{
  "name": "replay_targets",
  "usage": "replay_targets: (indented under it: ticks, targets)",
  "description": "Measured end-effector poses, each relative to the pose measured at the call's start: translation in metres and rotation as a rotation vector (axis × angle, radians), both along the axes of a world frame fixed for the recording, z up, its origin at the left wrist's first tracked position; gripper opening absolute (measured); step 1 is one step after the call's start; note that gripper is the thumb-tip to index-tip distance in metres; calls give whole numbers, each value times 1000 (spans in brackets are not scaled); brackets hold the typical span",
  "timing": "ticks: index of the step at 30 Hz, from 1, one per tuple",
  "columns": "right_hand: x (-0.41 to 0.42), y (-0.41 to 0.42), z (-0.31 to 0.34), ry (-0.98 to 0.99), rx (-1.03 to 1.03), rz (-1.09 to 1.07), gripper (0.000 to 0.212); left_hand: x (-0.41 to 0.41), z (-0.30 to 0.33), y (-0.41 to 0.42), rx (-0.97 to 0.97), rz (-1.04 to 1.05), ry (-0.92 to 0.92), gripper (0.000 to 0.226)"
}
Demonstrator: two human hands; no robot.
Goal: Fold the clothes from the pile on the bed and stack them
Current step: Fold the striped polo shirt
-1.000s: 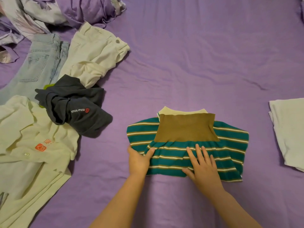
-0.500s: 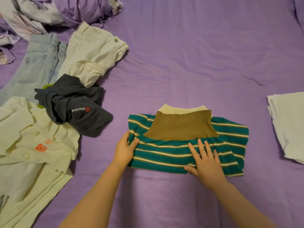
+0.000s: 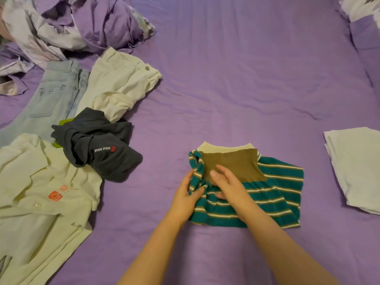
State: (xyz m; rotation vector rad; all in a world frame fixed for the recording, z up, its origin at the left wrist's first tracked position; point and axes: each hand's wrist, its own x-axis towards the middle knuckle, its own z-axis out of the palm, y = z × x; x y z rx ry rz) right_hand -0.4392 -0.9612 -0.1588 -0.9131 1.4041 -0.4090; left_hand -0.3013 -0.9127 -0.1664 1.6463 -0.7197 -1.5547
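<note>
Striped green shirt [image 3: 273,194] lies half-folded on the purple bed [image 3: 236,79], centre-right. Left hand [image 3: 186,199] grips its bunched left edge, fingertips hidden in the fabric. Right hand [image 3: 228,185] lies over the brown panel, fingers loosely bent; can't tell if it pinches cloth. Unfolded pile [image 3: 61,140] at left runs off frame. Folded white garment [image 3: 355,169] at right, cut off.

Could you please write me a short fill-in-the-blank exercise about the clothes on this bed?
1. Both hands are on the ___-striped shirt.
2. The dark top lies partly over the pale ___.
3. The folded white cloth lies to the ___ of the striped shirt.

Missing words: green; jeans; right
</note>
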Motion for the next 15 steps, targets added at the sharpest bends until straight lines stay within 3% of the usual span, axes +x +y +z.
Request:
replay_targets:
  ticks: [1,3,6,10,15]
  targets:
    - [2,-4,5,-123,80,-78,55,-11,4,0,8,-42,36,56]
    - [-3,-9,6,-163,104,-126,59,-36,9,1,15,-128,106,54]
    - [-28,-9,2,-17,-50,-193,30,-69,13,3,86,-148,220,58]
    - [-81,-8,-2,135,-122,-210,13,-100,13,0,153,-63,351,66]
    - [-150,-8,-8,106,-65,-279,16,-123,2,-6,178,11,181,63]
